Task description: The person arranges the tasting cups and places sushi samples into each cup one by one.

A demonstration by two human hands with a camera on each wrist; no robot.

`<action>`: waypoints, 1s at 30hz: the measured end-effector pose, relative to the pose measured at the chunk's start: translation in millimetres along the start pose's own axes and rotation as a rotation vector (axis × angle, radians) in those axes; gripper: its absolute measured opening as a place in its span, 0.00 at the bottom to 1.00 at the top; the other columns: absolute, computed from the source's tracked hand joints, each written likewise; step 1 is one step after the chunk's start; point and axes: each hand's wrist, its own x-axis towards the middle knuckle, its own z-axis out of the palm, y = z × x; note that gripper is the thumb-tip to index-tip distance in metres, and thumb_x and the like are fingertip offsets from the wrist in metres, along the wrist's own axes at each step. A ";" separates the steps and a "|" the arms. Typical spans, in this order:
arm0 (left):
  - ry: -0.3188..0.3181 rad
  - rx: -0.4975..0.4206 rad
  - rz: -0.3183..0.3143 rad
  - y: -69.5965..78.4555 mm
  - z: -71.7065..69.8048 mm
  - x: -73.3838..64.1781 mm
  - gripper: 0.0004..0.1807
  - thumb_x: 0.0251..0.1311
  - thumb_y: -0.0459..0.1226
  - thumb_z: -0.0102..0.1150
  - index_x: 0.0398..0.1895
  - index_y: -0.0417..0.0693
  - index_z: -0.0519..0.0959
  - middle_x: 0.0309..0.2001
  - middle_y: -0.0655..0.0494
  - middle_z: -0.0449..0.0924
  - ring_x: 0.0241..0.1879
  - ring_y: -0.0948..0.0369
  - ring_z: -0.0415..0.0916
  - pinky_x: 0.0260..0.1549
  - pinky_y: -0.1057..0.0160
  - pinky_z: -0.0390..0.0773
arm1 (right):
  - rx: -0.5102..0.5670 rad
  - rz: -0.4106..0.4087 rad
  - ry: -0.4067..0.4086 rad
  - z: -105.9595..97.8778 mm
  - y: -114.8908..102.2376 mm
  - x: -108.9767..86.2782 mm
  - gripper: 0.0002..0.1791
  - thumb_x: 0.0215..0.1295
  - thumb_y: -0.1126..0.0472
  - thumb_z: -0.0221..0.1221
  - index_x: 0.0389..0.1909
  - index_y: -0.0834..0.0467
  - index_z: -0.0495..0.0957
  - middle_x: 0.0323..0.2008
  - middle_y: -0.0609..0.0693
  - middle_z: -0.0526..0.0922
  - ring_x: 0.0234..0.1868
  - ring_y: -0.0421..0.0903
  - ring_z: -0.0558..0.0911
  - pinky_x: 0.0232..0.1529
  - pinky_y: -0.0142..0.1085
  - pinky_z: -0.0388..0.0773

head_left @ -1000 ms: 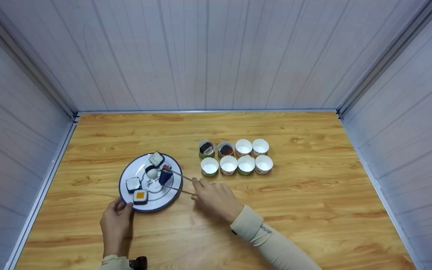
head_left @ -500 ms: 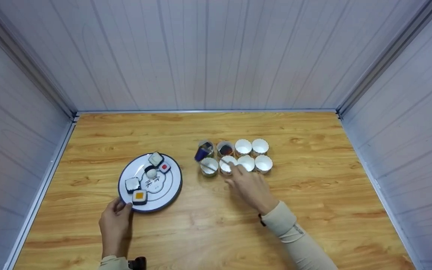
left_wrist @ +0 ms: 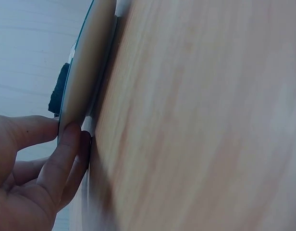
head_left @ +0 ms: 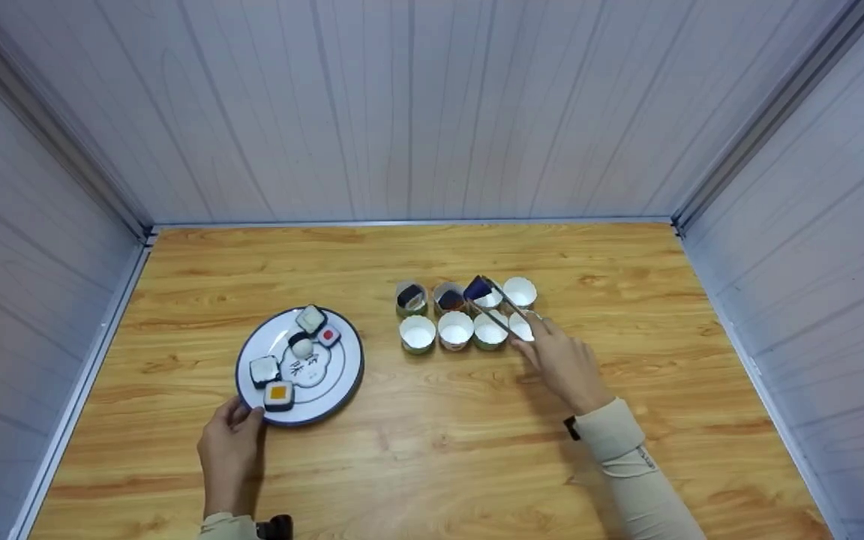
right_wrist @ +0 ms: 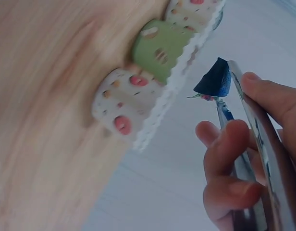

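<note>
My right hand (head_left: 567,367) holds metal tongs (right_wrist: 257,125), whose tips grip a dark blue, wedge-shaped sushi piece (head_left: 478,288). In the right wrist view, colourful filling shows at one end of that piece. It hangs over the back row, near the white inside of the third paper cup (head_left: 490,300). My left hand (head_left: 231,442) pinches the near-left rim of a blue-edged white plate (head_left: 334,394), thumb above and fingers beneath in the left wrist view. On the plate lie several sushi pieces, among them one with an orange square (head_left: 278,394) and one with a red centre (head_left: 328,335).
Several paper cups stand close together in two rows. Dark pieces sit in the back-left cup (head_left: 411,298) and in the cup beside it (head_left: 449,298). Pale panel walls (head_left: 409,112) enclose the wooden table (head_left: 417,465) at the back and sides.
My right hand has carried the dark blue sushi piece in the tongs from the plate rightward, past the left cups, to over the back row. My left hand stays at the plate rim.
</note>
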 end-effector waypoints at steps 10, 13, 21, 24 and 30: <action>0.004 0.004 0.016 -0.5 -0.6 -1.7 0.30 0.72 0.37 0.55 0.71 0.31 0.64 0.60 0.31 0.74 0.58 0.43 0.75 0.56 0.48 0.77 | 0.128 0.144 -0.155 5.5 12.5 1.7 0.26 0.72 0.48 0.59 0.61 0.62 0.75 0.44 0.61 0.83 0.35 0.62 0.84 0.30 0.58 0.81; 0.004 0.003 0.021 -0.9 -0.2 -1.6 0.29 0.72 0.37 0.55 0.70 0.30 0.64 0.60 0.31 0.74 0.58 0.42 0.75 0.56 0.47 0.77 | 0.138 0.161 -0.178 6.7 13.5 2.5 0.26 0.73 0.48 0.58 0.61 0.63 0.74 0.43 0.60 0.83 0.37 0.62 0.83 0.32 0.57 0.81; 0.011 0.001 0.029 -0.6 -0.3 -2.2 0.29 0.72 0.37 0.55 0.70 0.30 0.64 0.60 0.30 0.73 0.57 0.42 0.75 0.56 0.47 0.77 | 0.155 0.181 -0.190 6.5 12.7 4.5 0.22 0.74 0.48 0.57 0.57 0.62 0.76 0.39 0.58 0.82 0.34 0.59 0.82 0.30 0.56 0.79; 0.010 0.011 0.016 -0.4 0.0 -2.1 0.29 0.72 0.37 0.54 0.71 0.31 0.63 0.61 0.30 0.73 0.58 0.42 0.75 0.56 0.47 0.77 | 0.166 0.190 -0.195 6.6 12.5 5.4 0.21 0.74 0.48 0.57 0.55 0.61 0.76 0.38 0.57 0.82 0.34 0.58 0.82 0.30 0.56 0.79; 0.001 0.011 -0.012 -0.3 0.1 -1.0 0.29 0.72 0.37 0.53 0.72 0.33 0.63 0.62 0.31 0.72 0.59 0.43 0.74 0.57 0.47 0.76 | 0.175 0.210 -0.205 5.5 13.6 5.9 0.24 0.74 0.48 0.58 0.56 0.63 0.75 0.38 0.58 0.81 0.35 0.60 0.82 0.31 0.57 0.80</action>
